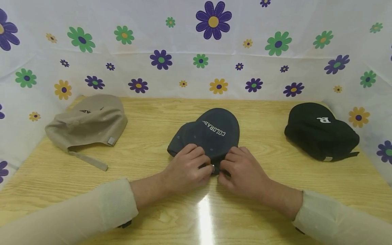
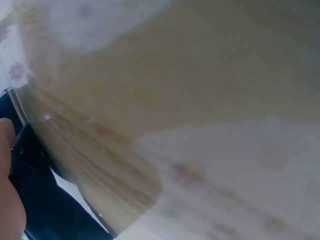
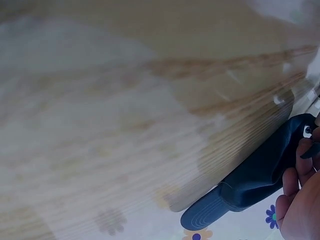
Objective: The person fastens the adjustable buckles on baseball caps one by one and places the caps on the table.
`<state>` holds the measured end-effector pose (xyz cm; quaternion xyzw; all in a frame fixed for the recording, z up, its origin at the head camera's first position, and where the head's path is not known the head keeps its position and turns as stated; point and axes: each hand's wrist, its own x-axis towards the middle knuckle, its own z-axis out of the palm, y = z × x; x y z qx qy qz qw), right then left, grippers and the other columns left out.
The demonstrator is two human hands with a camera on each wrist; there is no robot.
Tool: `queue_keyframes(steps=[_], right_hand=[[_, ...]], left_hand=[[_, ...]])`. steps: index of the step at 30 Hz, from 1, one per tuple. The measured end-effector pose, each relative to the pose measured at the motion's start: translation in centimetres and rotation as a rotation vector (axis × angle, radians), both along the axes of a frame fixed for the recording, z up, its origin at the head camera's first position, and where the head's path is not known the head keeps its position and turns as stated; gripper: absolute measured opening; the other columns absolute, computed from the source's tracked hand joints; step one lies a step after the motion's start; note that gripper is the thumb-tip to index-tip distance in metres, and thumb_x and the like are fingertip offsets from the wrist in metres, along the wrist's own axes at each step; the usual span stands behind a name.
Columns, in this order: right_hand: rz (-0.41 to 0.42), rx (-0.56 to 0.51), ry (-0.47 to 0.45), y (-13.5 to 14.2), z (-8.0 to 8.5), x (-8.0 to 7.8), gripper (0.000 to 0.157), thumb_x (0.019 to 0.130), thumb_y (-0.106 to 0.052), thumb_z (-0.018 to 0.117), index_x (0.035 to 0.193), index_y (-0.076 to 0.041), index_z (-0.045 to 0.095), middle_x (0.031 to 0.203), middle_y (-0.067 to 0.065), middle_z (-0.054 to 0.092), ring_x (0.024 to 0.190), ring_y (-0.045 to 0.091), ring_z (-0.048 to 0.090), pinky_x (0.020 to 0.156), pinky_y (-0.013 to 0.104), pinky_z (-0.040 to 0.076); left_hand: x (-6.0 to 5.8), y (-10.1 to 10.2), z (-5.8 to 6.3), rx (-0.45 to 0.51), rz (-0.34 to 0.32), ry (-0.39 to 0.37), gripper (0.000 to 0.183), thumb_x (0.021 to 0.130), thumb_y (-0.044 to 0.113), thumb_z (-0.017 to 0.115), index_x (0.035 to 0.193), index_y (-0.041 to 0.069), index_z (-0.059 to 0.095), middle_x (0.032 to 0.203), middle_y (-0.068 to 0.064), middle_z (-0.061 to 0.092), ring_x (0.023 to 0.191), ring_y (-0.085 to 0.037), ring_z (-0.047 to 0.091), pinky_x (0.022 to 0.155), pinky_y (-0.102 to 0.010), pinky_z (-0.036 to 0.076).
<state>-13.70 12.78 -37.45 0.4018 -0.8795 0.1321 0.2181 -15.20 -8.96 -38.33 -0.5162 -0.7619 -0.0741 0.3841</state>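
Note:
A navy baseball cap (image 1: pixel 211 132) with white COLORADO lettering lies mid-table, its back opening toward me. My left hand (image 1: pixel 188 168) grips the left side of that back edge, beside a small metal buckle (image 1: pixel 213 168). On the other side, my right hand (image 1: pixel 243 172) pinches the strap with thumb and curled fingers. In the right wrist view a dark strap end (image 3: pixel 311 151) sticks out from the fingers near the buckle. The left wrist view catches only part of the left hand (image 2: pixel 10 190) against the dark fabric.
A beige cap (image 1: pixel 88 122) sits at the left, its loose strap (image 1: pixel 90 161) trailing on the wooden table (image 1: pixel 147 122). At the right stands a black cap (image 1: pixel 321 136) with a white R, its strap end sticking out. Flower-printed white cloth (image 1: pixel 183 41) hangs behind and at both sides.

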Motion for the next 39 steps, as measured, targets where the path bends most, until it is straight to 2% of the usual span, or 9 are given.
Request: queue_keyframes(steps=[6,10,14,18,22,39], right_hand=[[-0.001,-0.009,0.002,-0.01,-0.14,-0.01,0.008,0.079,-0.02,0.068,0.071,-0.017,0.066,0.07,-0.005,0.059,0.078,0.016,0.051,0.069,0.032,0.038],[0.005,-0.015,0.002,-0.2,-0.33,-0.08,0.006,0.081,-0.021,0.069,0.078,-0.016,0.069,0.079,-0.004,0.064,0.083,0.017,0.054,0.071,0.033,0.041],[0.012,-0.014,0.004,-0.25,-0.51,-0.08,0.012,0.082,-0.025,0.073,0.087,-0.014,0.073,0.087,-0.003,0.068,0.087,0.017,0.056,0.074,0.033,0.042],[0.036,-0.021,0.013,-0.22,-0.59,-0.1,0.017,0.082,-0.027,0.076,0.091,-0.013,0.075,0.089,-0.002,0.069,0.088,0.017,0.057,0.076,0.034,0.044],[0.064,-0.027,0.026,-0.28,-0.53,-0.17,0.016,0.083,-0.027,0.077,0.091,-0.013,0.075,0.089,-0.002,0.07,0.088,0.018,0.058,0.077,0.035,0.045],[0.084,-0.001,0.069,-0.31,-0.41,-0.17,0.008,0.082,-0.021,0.079,0.085,-0.014,0.077,0.082,-0.003,0.069,0.086,0.018,0.059,0.078,0.034,0.046]], left_hand=[[0.0,0.0,-0.01,0.005,-0.004,-0.004,0.009,0.081,0.014,0.068,0.072,0.015,0.067,0.078,0.002,0.066,0.075,-0.017,0.056,0.078,-0.032,0.047],[-0.03,-0.09,0.0,0.025,-0.012,0.003,0.009,0.079,0.012,0.068,0.071,0.014,0.066,0.077,0.002,0.066,0.074,-0.017,0.055,0.078,-0.032,0.047],[-0.07,-0.07,-0.02,0.031,-0.023,0.011,0.009,0.08,0.012,0.067,0.072,0.014,0.066,0.077,0.002,0.065,0.074,-0.017,0.055,0.078,-0.032,0.047],[-0.08,0.01,-0.05,0.027,-0.028,0.014,0.009,0.081,0.012,0.066,0.072,0.014,0.067,0.078,0.002,0.065,0.075,-0.017,0.056,0.079,-0.032,0.048],[-0.07,0.01,-0.06,0.029,-0.025,0.016,0.008,0.08,0.012,0.066,0.072,0.014,0.067,0.077,0.002,0.065,0.075,-0.017,0.056,0.078,-0.032,0.048],[0.05,0.04,-0.04,0.021,-0.022,0.019,0.005,0.079,0.012,0.069,0.075,0.015,0.07,0.078,0.002,0.066,0.076,-0.016,0.057,0.078,-0.032,0.048]])
